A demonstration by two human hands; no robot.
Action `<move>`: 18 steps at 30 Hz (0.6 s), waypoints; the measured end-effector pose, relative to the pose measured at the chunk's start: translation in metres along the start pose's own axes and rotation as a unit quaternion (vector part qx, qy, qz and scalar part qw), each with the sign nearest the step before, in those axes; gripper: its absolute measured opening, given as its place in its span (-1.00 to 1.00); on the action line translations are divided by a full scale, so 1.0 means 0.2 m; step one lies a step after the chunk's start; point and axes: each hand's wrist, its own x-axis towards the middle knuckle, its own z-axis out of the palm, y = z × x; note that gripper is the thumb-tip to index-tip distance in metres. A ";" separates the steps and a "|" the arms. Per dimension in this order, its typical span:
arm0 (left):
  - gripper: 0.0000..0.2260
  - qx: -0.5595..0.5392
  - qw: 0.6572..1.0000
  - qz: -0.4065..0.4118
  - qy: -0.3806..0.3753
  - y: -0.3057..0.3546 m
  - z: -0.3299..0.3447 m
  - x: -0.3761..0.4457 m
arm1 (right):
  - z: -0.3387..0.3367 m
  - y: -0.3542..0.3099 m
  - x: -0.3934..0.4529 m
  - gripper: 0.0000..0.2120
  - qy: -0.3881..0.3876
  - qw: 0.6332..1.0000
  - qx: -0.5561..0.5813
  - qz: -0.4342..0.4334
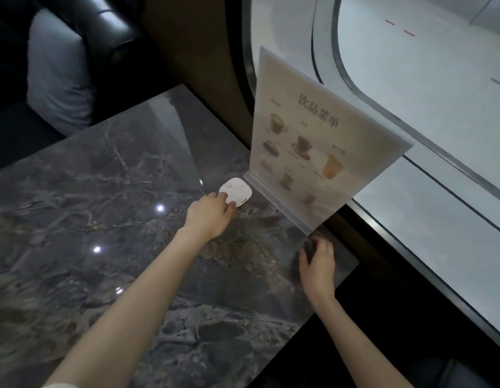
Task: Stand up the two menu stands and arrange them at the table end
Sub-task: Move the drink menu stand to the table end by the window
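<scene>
Upright, clear acrylic drinks menu stand at grey marble table end — left hand fingertips pressing small white rounded square device; right hand curled loosely on tabletop, empty.

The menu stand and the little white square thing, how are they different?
The menu stand stands upright and tall; the white square thing lies flat and low. The menu stand shows drink pictures; the square thing is plain white. The left hand touches the square thing, not the menu stand. Both sit at the marble table's window end.

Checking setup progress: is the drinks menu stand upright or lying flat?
Upright. The drinks menu stand rises from its base strip on the marble table at the window end.
</scene>
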 end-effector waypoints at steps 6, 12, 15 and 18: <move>-0.66 0.076 0.996 -0.016 0.040 -0.25 0.00 -0.33 | 0.14 -0.23 -0.14 -0.63 -0.148 0.969 -0.173 -0.099; -0.69 0.094 0.984 -0.084 0.125 -0.60 -0.04 -0.78 | 0.33 -0.63 -0.42 -0.54 -0.202 0.916 -0.225 -0.264; -0.63 0.089 0.979 -0.102 0.155 -0.77 -0.09 -1.03 | 0.43 -0.81 -0.61 -0.41 -0.238 0.875 -0.241 -0.346; -0.62 0.106 0.966 -0.137 0.194 -0.92 -0.14 -1.27 | 0.52 -0.95 -0.84 -0.33 -0.262 0.844 -0.230 -0.408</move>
